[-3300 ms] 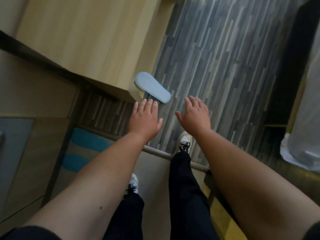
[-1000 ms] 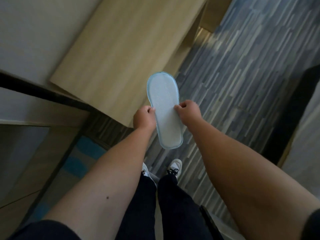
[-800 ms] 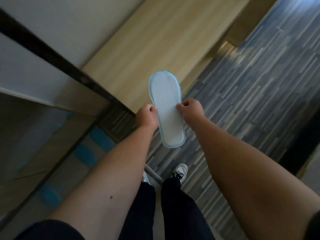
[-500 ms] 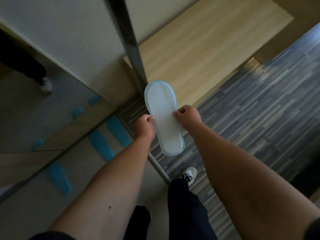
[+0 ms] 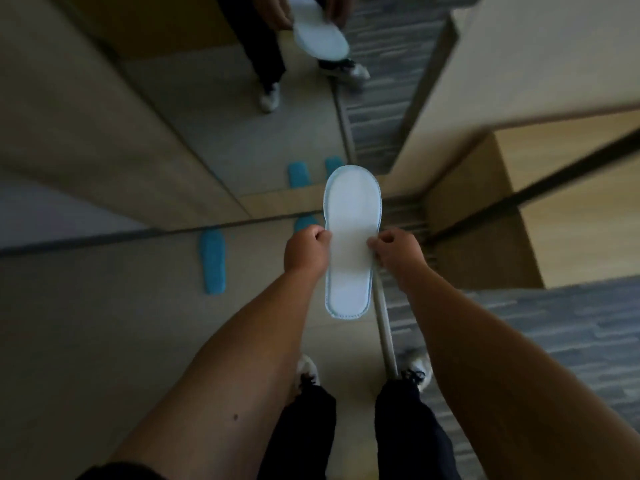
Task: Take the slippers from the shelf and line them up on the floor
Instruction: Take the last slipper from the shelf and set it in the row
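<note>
A flat pale-blue slipper [image 5: 351, 244] hangs in the air in front of me, sole side toward me, toe pointing away. My left hand [image 5: 306, 252] pinches its left edge and my right hand [image 5: 396, 252] pinches its right edge, both at mid-length. On the beige floor to the left lies a bright blue slipper [image 5: 213, 261]. Part of another blue slipper [image 5: 304, 223] shows just behind my left hand, by the base of a mirror.
A mirror [image 5: 225, 133] stands ahead and reflects me, the held slipper and the blue slippers. A metal floor strip [image 5: 386, 334] divides beige tile from grey striped flooring [image 5: 554, 327]. A light wooden cabinet [image 5: 519, 220] stands to the right. My sneakers are below.
I have turned left with the slipper held in both hands. The mirror and the blue slippers on the beige floor have come to the middle of the view, and the wooden cabinet has moved to the right.
</note>
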A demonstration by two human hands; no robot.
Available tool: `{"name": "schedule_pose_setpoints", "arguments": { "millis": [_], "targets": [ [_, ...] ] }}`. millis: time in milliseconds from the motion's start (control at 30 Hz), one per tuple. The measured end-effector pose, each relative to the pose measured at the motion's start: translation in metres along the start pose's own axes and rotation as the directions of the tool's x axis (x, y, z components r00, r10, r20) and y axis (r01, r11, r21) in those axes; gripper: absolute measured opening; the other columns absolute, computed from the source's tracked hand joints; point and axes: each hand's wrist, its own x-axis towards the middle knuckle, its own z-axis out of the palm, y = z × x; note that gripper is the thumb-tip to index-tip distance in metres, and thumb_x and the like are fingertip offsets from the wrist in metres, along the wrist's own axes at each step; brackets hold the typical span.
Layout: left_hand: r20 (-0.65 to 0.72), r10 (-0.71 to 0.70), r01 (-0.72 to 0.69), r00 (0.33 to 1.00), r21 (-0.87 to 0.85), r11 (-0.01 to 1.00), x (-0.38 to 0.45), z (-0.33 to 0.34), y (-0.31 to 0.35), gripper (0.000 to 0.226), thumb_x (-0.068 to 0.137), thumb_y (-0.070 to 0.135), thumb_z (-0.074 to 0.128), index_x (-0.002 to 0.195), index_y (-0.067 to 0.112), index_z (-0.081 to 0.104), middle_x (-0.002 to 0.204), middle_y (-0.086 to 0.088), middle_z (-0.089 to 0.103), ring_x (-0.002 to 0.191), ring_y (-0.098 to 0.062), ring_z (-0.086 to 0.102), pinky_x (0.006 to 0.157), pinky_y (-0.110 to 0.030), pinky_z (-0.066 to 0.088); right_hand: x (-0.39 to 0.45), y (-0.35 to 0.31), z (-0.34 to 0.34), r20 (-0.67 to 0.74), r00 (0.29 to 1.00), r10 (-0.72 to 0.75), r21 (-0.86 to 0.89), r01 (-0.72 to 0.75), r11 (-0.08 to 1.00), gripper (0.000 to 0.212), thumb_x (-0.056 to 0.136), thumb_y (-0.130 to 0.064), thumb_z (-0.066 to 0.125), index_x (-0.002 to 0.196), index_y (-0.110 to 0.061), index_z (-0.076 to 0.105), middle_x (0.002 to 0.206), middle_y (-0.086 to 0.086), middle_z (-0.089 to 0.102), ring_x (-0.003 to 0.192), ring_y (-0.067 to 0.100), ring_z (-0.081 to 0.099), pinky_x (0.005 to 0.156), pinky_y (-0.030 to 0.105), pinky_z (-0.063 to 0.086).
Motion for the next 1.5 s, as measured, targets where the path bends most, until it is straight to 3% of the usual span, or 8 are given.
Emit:
{"name": "schedule_pose_setpoints", "arguments": {
  "millis": [167, 367, 500, 800, 1000, 1200, 1367, 1500],
  "targets": [
    [-0.125, -0.133, 0.121, 0.983, -0.102, 0.987, 0.012, -0.09, -0.085, 0.026, 0.092, 0.026, 0.052, 0.086, 0.005, 0.066, 0.089, -0.019, 0.068, 0.086, -0.032, 0.061, 0.065, -0.031, 0.036, -0.012, -0.066, 0.106, 0.175, 0.98, -0.099, -0.051, 0.109, 0.993, 0.01, 0.085, -0.022, 0.066, 0.078, -0.014, 0.066, 0.062, 0.002, 0.062, 0.055, 0.018, 0.056, 0.062, 0.035, 0.049],
    [-0.26, -0.301, 0.25, 0.918, -0.21, 0.945, 0.012, -0.165, -0.164, 0.034, 0.091, 0.024, 0.052, 0.06, 0.012, 0.044, 0.077, -0.024, 0.062, 0.067, -0.028, 0.049, 0.058, -0.032, 0.03, -0.025, -0.13, 0.206, 0.349, 0.92, -0.176, -0.119, 0.23, 0.966, 0.016, 0.084, -0.023, 0.065, 0.068, -0.017, 0.064, 0.061, 0.002, 0.063, 0.061, 0.022, 0.058, 0.065, 0.04, 0.05],
    [-0.278, -0.412, 0.341, 0.868, -0.271, 0.9, 0.008, -0.205, -0.203, 0.028, 0.093, 0.024, 0.05, 0.066, 0.016, 0.051, 0.069, -0.011, 0.056, 0.069, -0.025, 0.049, 0.06, -0.03, 0.029, -0.035, -0.16, 0.263, 0.465, 0.869, -0.17, -0.145, 0.264, 0.953, 0.016, 0.085, -0.019, 0.064, 0.07, -0.017, 0.064, 0.063, 0.004, 0.064, 0.061, 0.021, 0.055, 0.064, 0.038, 0.048],
    [-0.29, -0.503, 0.437, 0.814, -0.263, 0.86, 0.009, -0.276, -0.281, 0.029, 0.096, 0.024, 0.045, 0.085, 0.006, 0.065, 0.077, -0.007, 0.057, 0.072, -0.023, 0.05, 0.063, -0.028, 0.032, -0.063, -0.203, 0.364, 0.624, 0.771, -0.128, -0.205, 0.319, 0.925, 0.013, 0.09, -0.018, 0.061, 0.08, -0.011, 0.064, 0.077, 0.01, 0.067, 0.065, 0.02, 0.057, 0.061, 0.031, 0.048],
    [-0.251, -0.486, 0.416, 0.837, -0.283, 0.864, 0.022, -0.319, -0.337, 0.026, 0.092, 0.018, 0.047, 0.085, 0.002, 0.066, 0.088, -0.018, 0.067, 0.077, -0.029, 0.057, 0.064, -0.029, 0.037, -0.08, -0.212, 0.427, 0.579, 0.808, -0.107, -0.21, 0.275, 0.938, 0.013, 0.09, -0.017, 0.062, 0.083, -0.007, 0.064, 0.08, 0.013, 0.068, 0.062, 0.018, 0.059, 0.058, 0.029, 0.048],
    [-0.193, -0.405, 0.353, 0.894, -0.255, 0.9, 0.054, -0.371, -0.436, 0.022, 0.089, 0.016, 0.049, 0.078, 0.006, 0.065, 0.089, -0.019, 0.068, 0.083, -0.032, 0.061, 0.064, -0.028, 0.036, -0.111, -0.218, 0.525, 0.455, 0.888, -0.073, -0.171, 0.168, 0.971, 0.011, 0.09, -0.013, 0.061, 0.083, -0.005, 0.061, 0.064, 0.006, 0.058, 0.05, 0.01, 0.052, 0.05, 0.021, 0.045],
    [-0.139, -0.352, 0.328, 0.926, -0.168, 0.929, 0.057, -0.421, -0.516, 0.022, 0.089, 0.016, 0.048, 0.089, 0.009, 0.07, 0.097, -0.016, 0.07, 0.091, -0.033, 0.062, 0.071, -0.03, 0.042, -0.151, -0.207, 0.611, 0.402, 0.913, 0.074, -0.06, -0.054, 0.997, 0.011, 0.09, -0.016, 0.064, 0.079, -0.015, 0.061, 0.074, 0.005, 0.064, 0.066, 0.017, 0.06, 0.067, 0.032, 0.052],
    [-0.155, -0.341, 0.313, 0.927, -0.182, 0.932, 0.068, -0.444, -0.543, 0.023, 0.087, 0.015, 0.048, 0.093, 0.009, 0.07, 0.098, -0.013, 0.071, 0.093, -0.031, 0.062, 0.075, -0.032, 0.046, -0.159, -0.208, 0.65, 0.362, 0.926, 0.105, -0.01, -0.109, 0.994, 0.009, 0.089, -0.019, 0.065, 0.081, -0.017, 0.062, 0.081, 0.004, 0.068, 0.074, 0.018, 0.066, 0.073, 0.035, 0.055]
  ]
}}
